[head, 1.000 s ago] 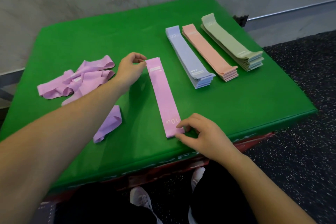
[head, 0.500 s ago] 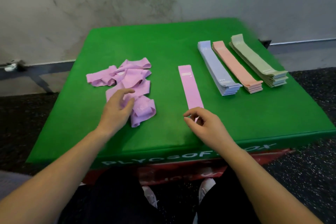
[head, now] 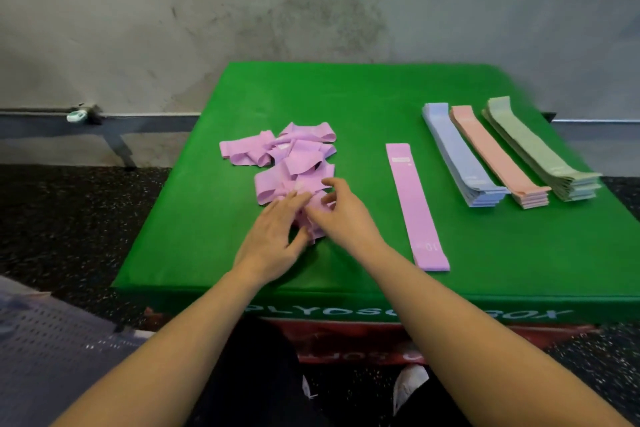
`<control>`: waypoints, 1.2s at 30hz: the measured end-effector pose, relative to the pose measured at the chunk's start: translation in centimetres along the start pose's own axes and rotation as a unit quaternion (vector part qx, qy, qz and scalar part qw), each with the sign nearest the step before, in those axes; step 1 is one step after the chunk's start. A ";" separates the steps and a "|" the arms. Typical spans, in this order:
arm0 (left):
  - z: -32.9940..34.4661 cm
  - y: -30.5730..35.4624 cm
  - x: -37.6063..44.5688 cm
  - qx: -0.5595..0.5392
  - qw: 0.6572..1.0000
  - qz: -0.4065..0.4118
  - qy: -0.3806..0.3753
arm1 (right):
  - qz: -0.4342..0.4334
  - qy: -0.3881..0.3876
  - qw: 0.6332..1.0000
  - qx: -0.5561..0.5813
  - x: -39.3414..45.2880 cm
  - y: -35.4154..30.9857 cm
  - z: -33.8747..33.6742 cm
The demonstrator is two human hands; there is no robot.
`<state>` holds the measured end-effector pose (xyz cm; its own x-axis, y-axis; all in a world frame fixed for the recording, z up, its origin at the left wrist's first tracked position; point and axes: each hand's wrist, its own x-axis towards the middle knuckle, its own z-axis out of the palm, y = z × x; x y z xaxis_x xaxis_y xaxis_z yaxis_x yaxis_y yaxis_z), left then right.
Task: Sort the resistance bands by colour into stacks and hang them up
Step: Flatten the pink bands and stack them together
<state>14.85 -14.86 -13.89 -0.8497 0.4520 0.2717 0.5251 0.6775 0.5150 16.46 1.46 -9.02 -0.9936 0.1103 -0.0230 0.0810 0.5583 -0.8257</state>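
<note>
**Pink bands gathered from the loose heap**

A tangled heap of pink bands (head: 291, 163) is seen left of centre on the green counter (head: 346, 97), and both hands are laid on its near edge. The left hand (head: 273, 236) rests over the nearest band with its fingers (head: 294, 199) extended and a little spread; the right hand (head: 341, 211) is set just beside it, its fingers (head: 330, 184) bent onto the fabric. Whether a band is actually pinched by either hand cannot be told, as the contact is hidden beneath the palms.

To the right, one flattened pink band (head: 414, 204) is laid straight, apart from the heap. Further right, three finished stacks are set side by side: a blue stack (head: 457, 152), a peach stack (head: 495, 152) and a green stack (head: 540, 149).

The bands are judged to be light, soft and limp; creases and folds are held readily, so a band is probably best taken at its two ends and drawn flat rather than lifted from the middle. Some snagging within the heap is to be expected.

On the flattened band, "10" is read near the closer end, and a small pale label near the far end is too small to be read. Along the counter's front edge, "PLYOSO" and "BOX" are made out, the middle letters being covered by an arm.
</note>
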 end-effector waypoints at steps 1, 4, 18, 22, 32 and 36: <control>0.1 -0.1 0.1 0.002 1.000 -0.005 -0.007 | 0.010 -0.004 1.000 -0.016 0.0 0.2 0.3; 0.2 0.0 0.3 0.018 1.000 -0.017 -0.017 | 0.033 -0.003 0.998 -0.046 -0.3 1.6 0.7; 0.6 -0.4 0.0 0.099 0.992 0.024 -0.076 | 0.098 -0.110 0.986 -0.081 -4.9 4.1 -5.1; 0.3 -0.1 -0.1 0.117 0.989 0.033 -0.082 | 0.100 -0.081 0.987 -0.093 -5.4 4.3 -5.6; 0.4 0.2 0.0 0.159 0.983 0.037 -0.081 | 0.002 -0.029 0.982 -0.187 -6.7 4.4 -7.5; 0.5 0.1 0.1 0.174 0.981 0.036 -0.080 | -0.024 0.034 0.999 -0.022 -7.2 4.6 -7.4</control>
<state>14.84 -14.44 -14.23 -0.8060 0.5722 0.1514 0.5917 0.7850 0.1833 24.58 9.31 -8.46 -0.9890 0.1374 0.0556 0.0383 0.5994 -0.7995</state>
